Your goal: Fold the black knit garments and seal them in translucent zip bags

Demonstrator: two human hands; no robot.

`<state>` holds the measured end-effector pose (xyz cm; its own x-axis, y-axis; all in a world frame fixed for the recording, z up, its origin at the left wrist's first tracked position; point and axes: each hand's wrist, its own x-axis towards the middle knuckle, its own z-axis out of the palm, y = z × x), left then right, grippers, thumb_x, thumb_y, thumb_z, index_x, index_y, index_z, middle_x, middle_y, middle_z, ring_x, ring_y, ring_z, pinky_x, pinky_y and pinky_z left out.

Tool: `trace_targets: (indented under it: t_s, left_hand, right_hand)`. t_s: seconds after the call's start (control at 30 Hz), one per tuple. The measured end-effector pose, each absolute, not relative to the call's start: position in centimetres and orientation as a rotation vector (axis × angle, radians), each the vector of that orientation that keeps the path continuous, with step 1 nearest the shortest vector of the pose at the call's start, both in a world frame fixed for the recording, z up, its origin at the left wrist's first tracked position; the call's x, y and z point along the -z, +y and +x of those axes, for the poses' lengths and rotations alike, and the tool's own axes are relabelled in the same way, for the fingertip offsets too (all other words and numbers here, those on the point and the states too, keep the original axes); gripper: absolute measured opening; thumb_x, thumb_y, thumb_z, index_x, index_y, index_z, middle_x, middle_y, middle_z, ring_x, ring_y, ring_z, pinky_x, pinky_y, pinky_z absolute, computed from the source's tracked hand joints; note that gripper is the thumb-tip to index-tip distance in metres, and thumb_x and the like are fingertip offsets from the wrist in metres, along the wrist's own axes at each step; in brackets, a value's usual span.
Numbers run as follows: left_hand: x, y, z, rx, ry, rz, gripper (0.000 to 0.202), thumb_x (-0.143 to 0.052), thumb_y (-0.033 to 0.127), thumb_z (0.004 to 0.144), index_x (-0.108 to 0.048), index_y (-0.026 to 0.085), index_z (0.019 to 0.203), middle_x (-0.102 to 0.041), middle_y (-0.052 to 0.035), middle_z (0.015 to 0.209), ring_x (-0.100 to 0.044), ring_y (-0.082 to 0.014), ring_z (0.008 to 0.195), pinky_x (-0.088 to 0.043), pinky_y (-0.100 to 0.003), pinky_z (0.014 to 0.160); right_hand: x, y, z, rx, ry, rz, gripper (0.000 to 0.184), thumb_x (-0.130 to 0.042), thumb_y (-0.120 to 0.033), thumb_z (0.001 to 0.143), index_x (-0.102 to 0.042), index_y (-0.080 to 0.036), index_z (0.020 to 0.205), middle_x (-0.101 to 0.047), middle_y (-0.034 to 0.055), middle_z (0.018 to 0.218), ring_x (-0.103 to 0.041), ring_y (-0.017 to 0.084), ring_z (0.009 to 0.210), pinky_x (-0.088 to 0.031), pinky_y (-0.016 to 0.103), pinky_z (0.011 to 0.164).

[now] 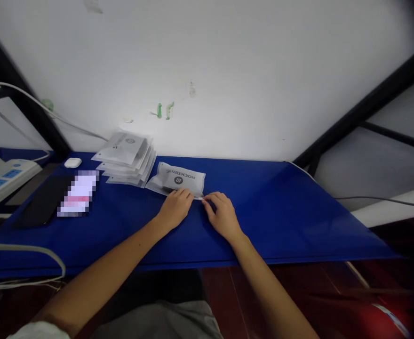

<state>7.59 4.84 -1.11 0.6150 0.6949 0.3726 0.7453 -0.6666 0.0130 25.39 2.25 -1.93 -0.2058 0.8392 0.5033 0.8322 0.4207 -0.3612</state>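
Observation:
A frosted plastic pouch (182, 177) printed "ROCKBROS" lies on the blue tabletop in front of me, its lettering upside down to me. Something dark and flat shows inside it. My left hand (176, 205) is closed on the pouch's near edge, fingertips at the white strip that runs along it. At the strip's right end, my right hand (222, 212) pinches the corner between thumb and fingers. Behind and to the left stands a stack of similar pouches (125, 150), several deep, close to the pouch I hold.
Left of the stack are a white earbud case (73, 163), a black tablet-like slab (39, 200) and a pixelated phone-shaped object (80, 193). A power strip (7, 179) with cables sits at far left. The blue table (281, 212) meets a white wall; black metal bars slant at both sides.

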Motion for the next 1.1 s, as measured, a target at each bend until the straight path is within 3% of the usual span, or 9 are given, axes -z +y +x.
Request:
trace_targets:
  t_s: [0.23,0.5,0.73,1.1]
  left_hand:
    - [0.7,4.7,7.3,0.604,-1.206,-2.677,0.024,-0.038,0.012,0.095,-0.061,0.013,0.090,-0.062,-0.0068,0.086,-0.058,-0.0209,0.085,-0.047,-0.034,0.073]
    - [0.9,4.4,7.8,0.626,-1.153,-2.719,0.022,-0.039,0.013,0.095,-0.061,0.015,0.093,-0.062,-0.0055,0.087,-0.058,-0.0199,0.087,-0.048,-0.032,0.077]
    - [0.5,4.2,8.6,0.623,-1.114,-2.787,0.023,-0.039,0.024,0.098,-0.059,0.015,0.096,-0.063,-0.0051,0.088,-0.060,-0.0185,0.086,-0.049,-0.031,0.074]
    - [0.2,4.1,8.1,0.556,-1.105,-2.720,0.021,-0.040,0.018,0.095,-0.060,0.014,0.087,-0.064,-0.0060,0.083,-0.061,-0.0206,0.081,-0.046,-0.033,0.068]
  right_hand:
    - [1.9,2.4,25.5,0.035,-1.918,-1.356,0.017,-0.052,-0.023,0.089,-0.065,-0.019,0.100,-0.068,0.0090,0.093,-0.060,0.024,0.088,-0.047,0.038,0.078]
    - [2.0,2.4,25.8,0.026,-1.951,-1.333,0.017,-0.051,-0.020,0.090,-0.068,-0.020,0.088,-0.069,0.0078,0.086,-0.060,0.022,0.082,-0.049,0.037,0.074]
    - [2.0,2.4,25.8,0.042,-2.040,-1.296,0.022,-0.048,-0.016,0.091,-0.070,-0.019,0.091,-0.069,0.0077,0.090,-0.058,0.021,0.082,-0.047,0.034,0.072]
    - [1.1,2.0,25.6,0.131,-2.078,-1.463,0.025,-0.043,-0.018,0.092,-0.068,-0.020,0.093,-0.068,0.0080,0.095,-0.056,0.021,0.082,-0.041,0.035,0.070]
